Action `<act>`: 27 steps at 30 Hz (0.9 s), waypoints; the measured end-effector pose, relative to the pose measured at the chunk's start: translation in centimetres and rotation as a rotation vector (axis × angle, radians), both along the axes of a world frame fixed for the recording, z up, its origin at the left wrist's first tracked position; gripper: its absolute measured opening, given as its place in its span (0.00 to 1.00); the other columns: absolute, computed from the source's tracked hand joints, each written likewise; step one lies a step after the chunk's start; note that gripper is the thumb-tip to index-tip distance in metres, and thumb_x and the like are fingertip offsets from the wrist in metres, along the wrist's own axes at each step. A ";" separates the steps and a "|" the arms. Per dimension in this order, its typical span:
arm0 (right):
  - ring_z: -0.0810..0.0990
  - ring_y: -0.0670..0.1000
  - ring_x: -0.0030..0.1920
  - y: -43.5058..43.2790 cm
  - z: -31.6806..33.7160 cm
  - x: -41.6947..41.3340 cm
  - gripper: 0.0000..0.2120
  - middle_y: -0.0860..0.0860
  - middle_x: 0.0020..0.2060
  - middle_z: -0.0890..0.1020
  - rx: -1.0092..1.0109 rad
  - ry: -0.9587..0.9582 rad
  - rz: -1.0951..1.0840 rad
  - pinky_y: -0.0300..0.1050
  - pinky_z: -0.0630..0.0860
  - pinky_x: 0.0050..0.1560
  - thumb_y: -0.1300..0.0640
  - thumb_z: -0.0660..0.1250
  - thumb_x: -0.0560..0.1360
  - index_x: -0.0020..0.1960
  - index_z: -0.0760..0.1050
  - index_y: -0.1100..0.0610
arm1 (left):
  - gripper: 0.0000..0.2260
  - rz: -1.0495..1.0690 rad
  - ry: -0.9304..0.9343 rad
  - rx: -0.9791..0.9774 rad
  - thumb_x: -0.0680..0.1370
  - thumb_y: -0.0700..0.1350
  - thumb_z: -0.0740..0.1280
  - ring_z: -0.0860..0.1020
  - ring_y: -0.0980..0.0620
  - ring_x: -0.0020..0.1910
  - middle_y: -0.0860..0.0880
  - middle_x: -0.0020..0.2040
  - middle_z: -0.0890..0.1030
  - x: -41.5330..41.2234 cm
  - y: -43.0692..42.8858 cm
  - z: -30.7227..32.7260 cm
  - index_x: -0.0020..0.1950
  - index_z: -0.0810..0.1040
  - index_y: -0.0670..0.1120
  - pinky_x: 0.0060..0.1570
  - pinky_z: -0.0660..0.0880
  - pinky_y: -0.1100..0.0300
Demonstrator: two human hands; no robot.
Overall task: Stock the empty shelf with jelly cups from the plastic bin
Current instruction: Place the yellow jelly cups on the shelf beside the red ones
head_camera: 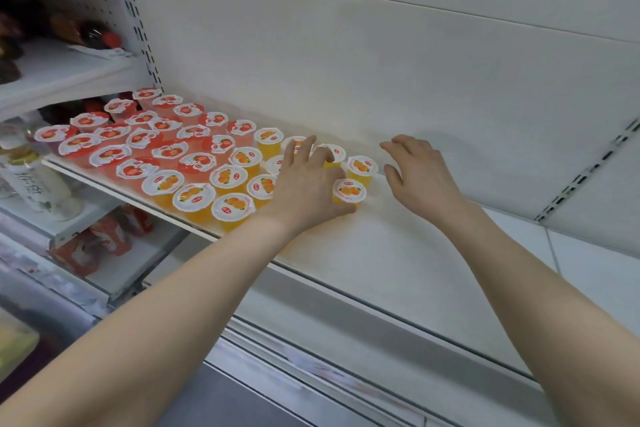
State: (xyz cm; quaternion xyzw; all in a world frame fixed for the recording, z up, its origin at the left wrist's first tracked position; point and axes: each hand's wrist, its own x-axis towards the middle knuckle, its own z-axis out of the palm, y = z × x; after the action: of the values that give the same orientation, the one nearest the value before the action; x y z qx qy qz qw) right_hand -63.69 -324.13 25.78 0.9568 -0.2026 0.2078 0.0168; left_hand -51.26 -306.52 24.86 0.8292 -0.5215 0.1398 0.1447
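Note:
Several red jelly cups point(138, 139) fill the left part of the white shelf point(381, 253), and several orange jelly cups point(228, 177) stand in rows to their right. My left hand point(308, 184) lies over the right end of the orange rows with its fingers spread. Its thumb lies beside the nearest orange cup point(349, 191), and its fingertips touch cups further back. My right hand point(419, 173) hovers just right of the cups over bare shelf, fingers loosely curved and holding nothing. The plastic bin is out of view.
The shelf's right half is bare white board. On the lower left stand pale bottles point(34, 180) and red packets point(100, 239). An upper left shelf carries dark goods point(69, 31). A slotted upright point(588, 173) runs along the back panel at right.

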 end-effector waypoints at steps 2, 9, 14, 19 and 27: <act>0.72 0.62 0.63 0.0 -0.1 0.1 0.19 0.58 0.66 0.74 -0.003 0.008 -0.003 0.57 0.69 0.59 0.57 0.63 0.78 0.69 0.72 0.57 | 0.26 0.004 0.001 0.020 0.69 0.68 0.65 0.57 0.39 0.76 0.47 0.68 0.73 0.0 -0.1 0.0 0.59 0.81 0.56 0.74 0.46 0.39; 0.72 0.62 0.64 0.6 0.5 0.3 0.19 0.57 0.66 0.74 -0.011 0.022 -0.015 0.57 0.68 0.60 0.55 0.63 0.79 0.69 0.72 0.57 | 0.29 0.029 0.060 0.120 0.71 0.69 0.64 0.50 0.42 0.78 0.48 0.73 0.67 0.2 -0.5 0.0 0.67 0.75 0.57 0.75 0.42 0.40; 0.72 0.61 0.64 2.0 2.0 0.8 0.20 0.57 0.65 0.75 -0.046 0.008 -0.004 0.56 0.68 0.61 0.54 0.62 0.79 0.70 0.71 0.57 | 0.31 -0.035 0.124 0.083 0.73 0.68 0.63 0.54 0.42 0.77 0.48 0.73 0.68 0.7 0.4 0.8 0.71 0.72 0.53 0.75 0.48 0.43; 0.73 0.62 0.63 4.9 3.4 2.2 0.21 0.57 0.63 0.76 -0.118 0.008 0.038 0.57 0.69 0.59 0.51 0.60 0.79 0.69 0.71 0.58 | 0.22 -0.060 0.039 -0.077 0.79 0.60 0.61 0.65 0.42 0.72 0.46 0.64 0.77 2.9 4.1 2.3 0.66 0.76 0.48 0.72 0.59 0.48; 0.74 0.62 0.62 14.9 4.8 7.9 0.25 0.57 0.62 0.78 -0.156 0.016 0.151 0.57 0.70 0.59 0.46 0.55 0.78 0.69 0.72 0.58 | 0.17 -0.037 -0.200 -0.158 0.78 0.53 0.65 0.76 0.41 0.58 0.44 0.57 0.81 9.1 15.0 3.8 0.60 0.80 0.44 0.59 0.72 0.47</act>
State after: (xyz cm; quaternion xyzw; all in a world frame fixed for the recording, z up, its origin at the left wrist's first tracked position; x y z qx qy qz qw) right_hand -55.76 -309.22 30.57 0.9667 -0.1130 0.2161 0.0774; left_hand -42.14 -291.55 28.63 0.7875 -0.5358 0.2595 0.1594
